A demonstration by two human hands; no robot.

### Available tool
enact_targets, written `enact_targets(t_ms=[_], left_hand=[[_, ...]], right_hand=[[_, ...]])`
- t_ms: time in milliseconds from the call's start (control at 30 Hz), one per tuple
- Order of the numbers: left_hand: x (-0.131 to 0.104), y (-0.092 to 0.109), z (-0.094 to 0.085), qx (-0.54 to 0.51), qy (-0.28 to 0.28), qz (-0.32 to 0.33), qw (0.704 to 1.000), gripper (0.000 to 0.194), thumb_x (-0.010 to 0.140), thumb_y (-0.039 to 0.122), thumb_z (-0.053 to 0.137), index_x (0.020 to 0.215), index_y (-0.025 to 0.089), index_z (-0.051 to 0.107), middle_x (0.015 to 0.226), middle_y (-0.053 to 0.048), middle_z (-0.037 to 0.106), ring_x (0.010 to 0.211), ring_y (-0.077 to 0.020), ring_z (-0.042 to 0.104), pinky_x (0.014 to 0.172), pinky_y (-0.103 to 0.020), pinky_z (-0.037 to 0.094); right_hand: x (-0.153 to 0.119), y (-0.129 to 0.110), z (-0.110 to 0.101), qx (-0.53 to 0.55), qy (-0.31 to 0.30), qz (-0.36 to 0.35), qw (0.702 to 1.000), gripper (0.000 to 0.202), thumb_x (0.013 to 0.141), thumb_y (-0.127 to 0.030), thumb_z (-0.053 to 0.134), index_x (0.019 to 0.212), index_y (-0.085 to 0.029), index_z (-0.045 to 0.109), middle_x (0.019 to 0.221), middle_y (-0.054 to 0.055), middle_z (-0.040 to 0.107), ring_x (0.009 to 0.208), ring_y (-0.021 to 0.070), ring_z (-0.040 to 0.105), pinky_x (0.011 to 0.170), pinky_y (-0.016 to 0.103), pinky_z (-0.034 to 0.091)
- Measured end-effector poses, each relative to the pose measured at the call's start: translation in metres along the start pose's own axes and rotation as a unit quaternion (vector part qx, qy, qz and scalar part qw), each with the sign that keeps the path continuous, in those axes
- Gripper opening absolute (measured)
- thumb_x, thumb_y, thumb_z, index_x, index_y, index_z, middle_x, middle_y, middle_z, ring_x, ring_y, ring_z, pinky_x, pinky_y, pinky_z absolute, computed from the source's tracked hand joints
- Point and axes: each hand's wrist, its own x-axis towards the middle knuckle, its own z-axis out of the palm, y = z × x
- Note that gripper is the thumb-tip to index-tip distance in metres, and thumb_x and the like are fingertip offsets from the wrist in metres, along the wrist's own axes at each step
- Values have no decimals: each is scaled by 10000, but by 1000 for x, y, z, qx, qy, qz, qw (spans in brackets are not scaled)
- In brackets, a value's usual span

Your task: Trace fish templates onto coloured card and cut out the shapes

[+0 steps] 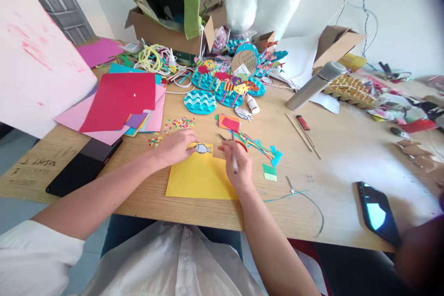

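A sheet of yellow paper (199, 178) lies in front of me near the table's edge. On its upper part rests a small white paper fish (203, 148) with dark outlines. My left hand (182, 145) is at the fish's left end, its fingers bent and the thumb tip pinning the fish down. To the right of the fish, my right hand (239, 162) grips a slim pale pen (235, 164), tilted upward. Scissors with orange handles (245, 144) lie just beyond the right hand, partly hidden by it.
Confetti dots (183, 123) and coloured sheets (121, 101) lie to the left, near a black device (83, 166). Paper strips (258, 146) are scattered rightward. Blue fish decorations (227, 95) stand behind, with a grey flask (315, 85) and wooden sticks (300, 134). A phone (377, 212) sits front right.
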Motion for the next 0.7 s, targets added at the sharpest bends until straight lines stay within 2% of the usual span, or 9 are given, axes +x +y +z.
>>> enact_targets(t_ms=[100, 200, 300, 467, 700], left_hand=[[-3, 1, 3, 16, 0, -20, 1000, 182, 860, 238, 633, 1007, 151, 698, 1027, -89, 672, 1017, -240, 637, 903, -358, 504], [-6, 8, 4, 31, 7, -40, 999, 124, 861, 211, 616, 936, 149, 692, 996, -91, 655, 972, -238, 645, 859, -346, 515], [-13, 17, 4, 47, 9, -53, 997, 102, 855, 145, 579, 876, 151, 678, 941, -85, 641, 932, -235, 644, 825, -343, 518], [-23, 28, 8, 67, 12, -57, 996, 136, 863, 104, 527, 877, 147, 656, 952, -95, 630, 939, -237, 625, 836, -354, 509], [-27, 27, 12, 72, 26, -43, 996, 155, 879, 104, 499, 874, 153, 646, 989, -110, 624, 980, -247, 607, 872, -378, 497]], right_hand=[[2, -1, 5, -94, -104, -81, 987, 172, 963, -230, 486, 1024, -212, 646, 921, 68, 706, 931, 220, 578, 815, 344, 483], [2, -4, 11, -186, -159, -90, 965, 205, 959, -192, 481, 1096, -200, 632, 948, 88, 688, 986, 248, 534, 842, 363, 445], [2, -7, 14, -261, -183, -86, 944, 203, 950, -171, 484, 1087, -196, 631, 903, 88, 667, 990, 257, 508, 850, 362, 408], [1, -11, 14, -312, -199, -99, 924, 196, 956, -182, 472, 1072, -184, 631, 887, 89, 654, 975, 262, 492, 851, 375, 370], [7, -16, 16, -301, -205, -61, 929, 223, 905, -106, 484, 1057, -194, 621, 938, 100, 664, 966, 278, 501, 833, 389, 400]])
